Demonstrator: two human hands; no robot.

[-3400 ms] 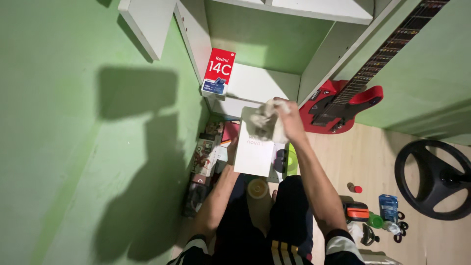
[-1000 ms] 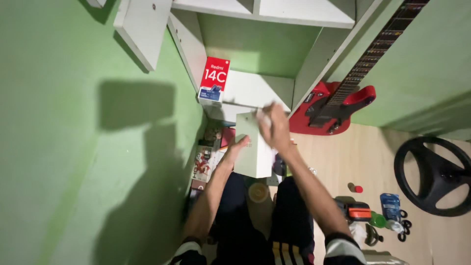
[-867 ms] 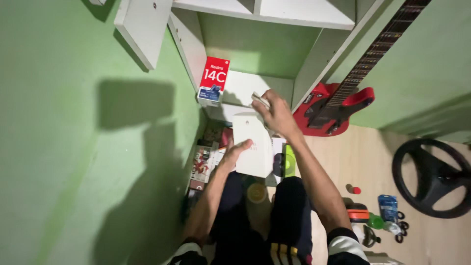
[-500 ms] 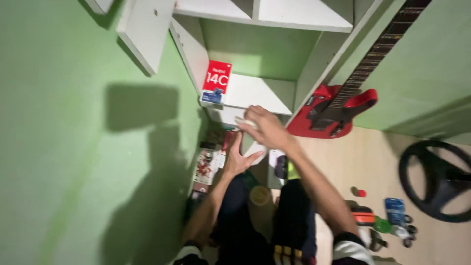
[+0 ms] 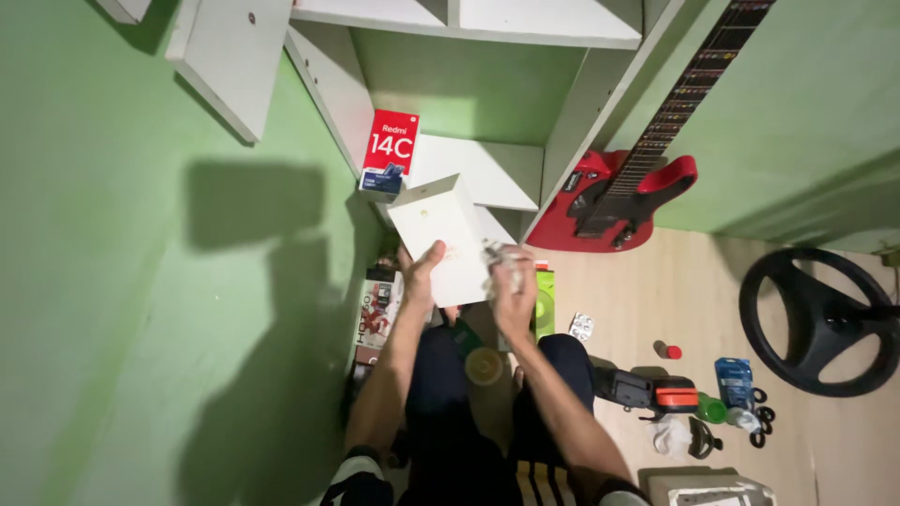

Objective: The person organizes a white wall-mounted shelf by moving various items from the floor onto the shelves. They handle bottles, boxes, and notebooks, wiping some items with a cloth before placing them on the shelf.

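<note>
The left hand (image 5: 419,274) grips the lower left edge of the white box (image 5: 441,239), fingers closed on it. The box's long axis runs up and away from that hand, toward the shelf (image 5: 469,169). Just right of the box, touching its lower right side, the right hand (image 5: 514,290) clutches a crumpled cloth (image 5: 497,258).

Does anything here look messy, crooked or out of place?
Yes. Small items lie scattered on the wooden floor: a blister pack, a red-capped bottle and black rings. The white box in the left hand is tilted.
</note>
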